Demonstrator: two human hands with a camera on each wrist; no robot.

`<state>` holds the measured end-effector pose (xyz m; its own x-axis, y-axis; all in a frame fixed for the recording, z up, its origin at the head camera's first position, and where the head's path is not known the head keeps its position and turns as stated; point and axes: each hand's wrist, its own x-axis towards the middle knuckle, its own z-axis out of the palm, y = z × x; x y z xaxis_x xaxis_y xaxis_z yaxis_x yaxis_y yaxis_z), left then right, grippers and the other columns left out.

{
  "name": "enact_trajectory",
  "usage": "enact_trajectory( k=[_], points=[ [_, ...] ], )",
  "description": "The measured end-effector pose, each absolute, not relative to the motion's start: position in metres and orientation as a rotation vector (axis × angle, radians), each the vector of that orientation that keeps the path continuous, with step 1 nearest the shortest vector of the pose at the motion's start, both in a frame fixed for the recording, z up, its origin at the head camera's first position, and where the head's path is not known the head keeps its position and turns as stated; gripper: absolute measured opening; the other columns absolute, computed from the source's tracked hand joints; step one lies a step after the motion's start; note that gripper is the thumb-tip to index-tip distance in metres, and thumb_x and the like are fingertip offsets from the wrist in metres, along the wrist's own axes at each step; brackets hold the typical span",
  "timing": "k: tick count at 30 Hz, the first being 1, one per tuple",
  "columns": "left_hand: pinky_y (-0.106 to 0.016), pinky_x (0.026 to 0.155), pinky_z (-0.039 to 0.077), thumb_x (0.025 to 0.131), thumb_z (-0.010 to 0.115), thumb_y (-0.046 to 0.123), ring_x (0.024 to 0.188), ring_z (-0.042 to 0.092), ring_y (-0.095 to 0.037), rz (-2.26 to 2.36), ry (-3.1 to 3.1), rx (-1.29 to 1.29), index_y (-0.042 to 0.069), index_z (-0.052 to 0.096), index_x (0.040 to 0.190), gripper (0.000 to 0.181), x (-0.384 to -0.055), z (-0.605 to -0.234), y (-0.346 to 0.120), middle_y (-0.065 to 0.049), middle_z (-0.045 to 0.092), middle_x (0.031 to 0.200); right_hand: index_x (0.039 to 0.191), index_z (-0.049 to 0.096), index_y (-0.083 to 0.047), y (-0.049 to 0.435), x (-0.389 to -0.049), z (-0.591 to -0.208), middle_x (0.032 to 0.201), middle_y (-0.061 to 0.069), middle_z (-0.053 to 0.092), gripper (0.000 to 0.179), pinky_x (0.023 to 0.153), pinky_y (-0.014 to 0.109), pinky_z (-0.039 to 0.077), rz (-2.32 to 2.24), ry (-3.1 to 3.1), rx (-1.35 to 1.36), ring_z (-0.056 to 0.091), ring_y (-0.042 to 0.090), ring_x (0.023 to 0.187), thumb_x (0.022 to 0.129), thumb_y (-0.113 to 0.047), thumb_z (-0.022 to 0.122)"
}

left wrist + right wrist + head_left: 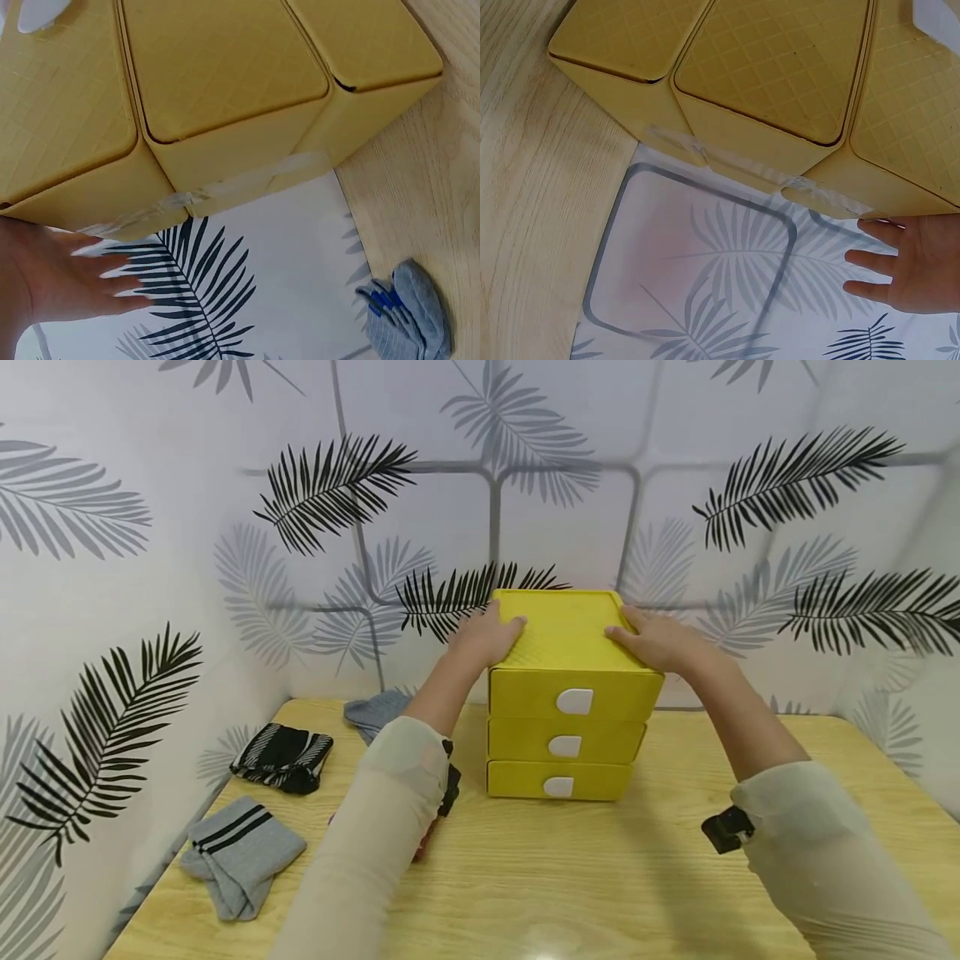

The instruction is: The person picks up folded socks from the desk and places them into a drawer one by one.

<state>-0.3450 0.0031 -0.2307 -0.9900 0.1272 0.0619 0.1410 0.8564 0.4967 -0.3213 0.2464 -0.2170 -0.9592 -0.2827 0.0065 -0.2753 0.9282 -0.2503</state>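
Observation:
A yellow three-drawer box (pixel 576 693) stands upright on the wooden table, its white half-round handles facing me. My left hand (pixel 483 635) rests at the upper left side of the box, thumb over the top edge. On the opposite side my right hand (pixel 660 639) touches the box the same way, thumb on its top. Seen from the left wrist, the fingers (pixel 112 281) stretch out straight along the side wall. The right wrist view shows straight, spread fingers (pixel 874 262) at the other wall. All three drawers are closed. Clear tape (pixel 225 184) runs down the side.
Left of the box lie folded grey socks with black stripes (pixel 243 852), black-and-white plaid socks (pixel 283 756) and grey-blue socks (pixel 373 712). A dark and red piece of fabric (pixel 447 793) is partly hidden behind my left forearm. A leaf-patterned wall covering (pixel 562 527) rises behind the table.

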Motion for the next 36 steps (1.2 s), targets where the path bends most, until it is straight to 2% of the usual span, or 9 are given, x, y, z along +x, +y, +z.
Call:
enact_trajectory(
  k=[4, 8, 12, 14, 19, 22, 26, 31, 36],
  points=[
    [-0.039, 0.103, 0.026, 0.098, 0.039, 0.041, 0.127, 0.034, -0.024, -0.807, -2.693, -0.259, 0.010, 0.042, 0.138, 0.051, -0.340, -0.231, 0.001, -0.006, 0.041, 0.138, 0.146, 0.009, 0.002, 0.245, -0.321, -0.218, 0.145, 0.028, 0.014, 0.072, 0.102, 0.058, 0.013, -0.369, 3.056, -0.427, 0.014, 0.046, 0.130, 0.098, -0.049, 0.025],
    [-0.031, 0.092, 0.039, 0.096, 0.050, 0.031, 0.111, 0.049, -0.018, -1.210, -2.323, -0.370, 0.011, 0.056, 0.126, 0.037, -0.316, -0.227, -0.005, -0.002, 0.053, 0.126, 0.147, 0.006, 0.000, 0.242, -0.322, -0.220, 0.146, 0.027, 0.012, 0.073, 0.102, 0.058, 0.013, -0.449, 3.031, -0.432, 0.013, 0.045, 0.131, 0.097, -0.051, 0.025],
    [-0.028, 0.084, 0.043, 0.094, 0.056, 0.023, 0.095, 0.055, -0.014, -1.607, -2.026, -0.530, 0.007, 0.062, 0.114, 0.026, -0.275, -0.227, -0.006, -0.002, 0.062, 0.110, 0.147, 0.003, -0.003, 0.240, -0.323, -0.223, 0.147, 0.026, 0.011, 0.073, 0.103, 0.057, 0.012, -0.598, 2.989, -0.431, 0.013, 0.044, 0.131, 0.097, -0.051, 0.026],
    [-0.029, 0.082, 0.045, 0.093, 0.056, 0.020, 0.094, 0.057, -0.014, -1.752, -1.931, -0.624, 0.004, 0.064, 0.108, 0.023, -0.254, -0.232, -0.001, -0.003, 0.064, 0.102, 0.147, 0.002, -0.002, 0.241, -0.323, -0.224, 0.147, 0.027, 0.011, 0.073, 0.103, 0.057, 0.012, -0.652, 2.982, -0.426, 0.013, 0.044, 0.131, 0.097, -0.049, 0.027],
    [-0.041, 0.080, 0.049, 0.093, 0.055, 0.012, 0.085, 0.060, -0.030, -2.208, -1.833, -0.759, -0.006, 0.062, 0.100, 0.020, -0.214, -0.259, 0.016, -0.013, 0.065, 0.091, 0.146, 0.004, 0.000, 0.244, -0.320, -0.225, 0.147, 0.027, 0.011, 0.072, 0.103, 0.056, 0.012, -0.711, 2.983, -0.407, 0.013, 0.044, 0.131, 0.098, -0.047, 0.029],
    [-0.039, 0.079, 0.049, 0.094, 0.053, 0.013, 0.080, 0.061, -0.026, -2.538, -1.889, -0.667, -0.010, 0.060, 0.101, 0.025, -0.203, -0.285, 0.026, -0.011, 0.064, 0.088, 0.146, 0.004, 0.000, 0.245, -0.317, -0.225, 0.147, 0.027, 0.010, 0.073, 0.103, 0.056, 0.011, -0.742, 2.970, -0.391, 0.012, 0.044, 0.132, 0.098, -0.047, 0.029],
    [-0.038, 0.086, 0.046, 0.095, 0.050, 0.018, 0.085, 0.059, -0.020, -3.038, -1.848, -0.364, -0.011, 0.055, 0.110, 0.033, -0.205, -0.321, 0.035, -0.008, 0.060, 0.094, 0.147, 0.003, -0.002, 0.245, -0.316, -0.224, 0.148, 0.025, 0.008, 0.073, 0.103, 0.057, 0.011, -0.787, 2.952, -0.379, 0.009, 0.043, 0.132, 0.097, -0.048, 0.030],
    [-0.042, 0.093, 0.041, 0.092, 0.053, 0.031, 0.102, 0.053, -0.030, -3.437, -1.507, 0.056, -0.008, 0.041, 0.125, 0.053, -0.219, -0.347, 0.042, -0.016, 0.053, 0.110, 0.147, 0.002, -0.003, 0.246, -0.316, -0.225, 0.148, 0.024, 0.007, 0.073, 0.104, 0.056, 0.011, -0.857, 2.931, -0.378, 0.009, 0.042, 0.133, 0.097, -0.048, 0.031],
    [-0.042, 0.096, 0.038, 0.091, 0.054, 0.041, 0.118, 0.043, -0.034, -3.601, -1.266, 0.203, -0.006, 0.036, 0.130, 0.064, -0.233, -0.359, 0.045, -0.020, 0.045, 0.124, 0.147, 0.002, -0.002, 0.246, -0.316, -0.227, 0.149, 0.024, 0.007, 0.072, 0.104, 0.055, 0.010, -0.896, 2.910, -0.393, 0.009, 0.041, 0.133, 0.098, -0.046, 0.032]
  ],
)
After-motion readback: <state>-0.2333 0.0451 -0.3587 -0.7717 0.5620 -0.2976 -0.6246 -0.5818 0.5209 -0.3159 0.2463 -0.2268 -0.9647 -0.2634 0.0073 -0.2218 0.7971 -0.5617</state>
